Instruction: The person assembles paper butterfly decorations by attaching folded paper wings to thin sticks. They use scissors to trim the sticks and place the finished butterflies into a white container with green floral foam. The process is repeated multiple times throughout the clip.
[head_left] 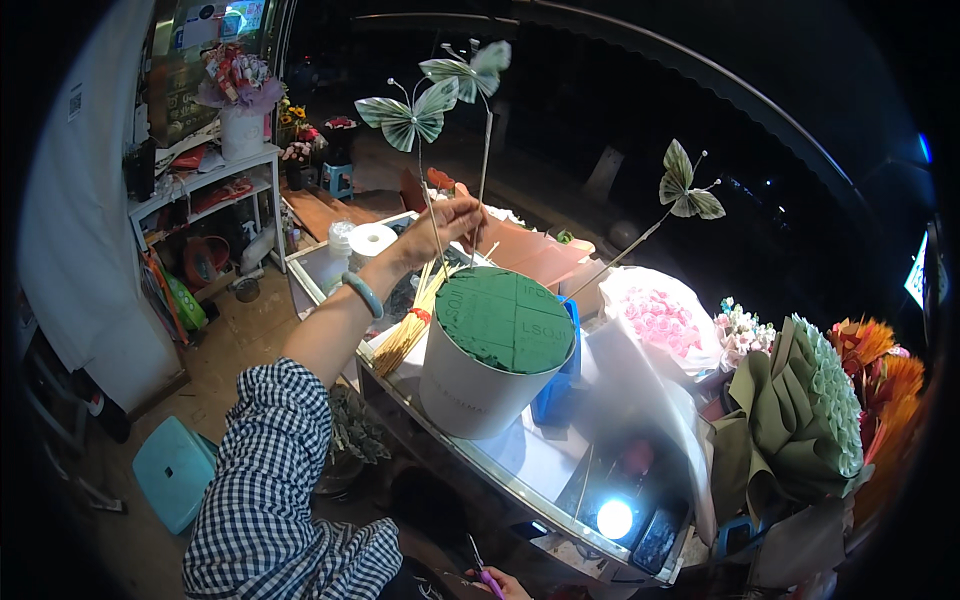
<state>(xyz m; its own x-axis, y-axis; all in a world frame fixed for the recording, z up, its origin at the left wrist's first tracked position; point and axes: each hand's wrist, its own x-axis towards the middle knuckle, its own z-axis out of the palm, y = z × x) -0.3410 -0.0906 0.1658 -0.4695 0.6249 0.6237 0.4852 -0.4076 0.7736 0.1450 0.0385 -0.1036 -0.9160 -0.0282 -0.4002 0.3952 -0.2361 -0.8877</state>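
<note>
A white round bucket point(470, 395) stands on the counter, filled to its rim with green floral foam point(505, 318). At the foam's back edge my left hand point(460, 222) is closed in a pinch around the thin stem of a folded-paper butterfly point(470, 72). Beside it, a second green-and-white paper butterfly point(412, 113) rises on its own stem, passing by my hand. A third butterfly point(690, 185) leans out to the right on a long stick. Low at the bottom edge, my right hand point(505, 585) grips purple-handled scissors point(490, 580), partly cut off by the frame.
A bundle of thin sticks point(405, 335) lies left of the bucket, near a white roll point(372, 240). Wrapped pink flowers point(655, 315) and a green-wrapped bouquet point(790, 400) crowd the right. A bright lamp point(614, 518) glows on the near counter. A turquoise stool point(175, 470) stands left.
</note>
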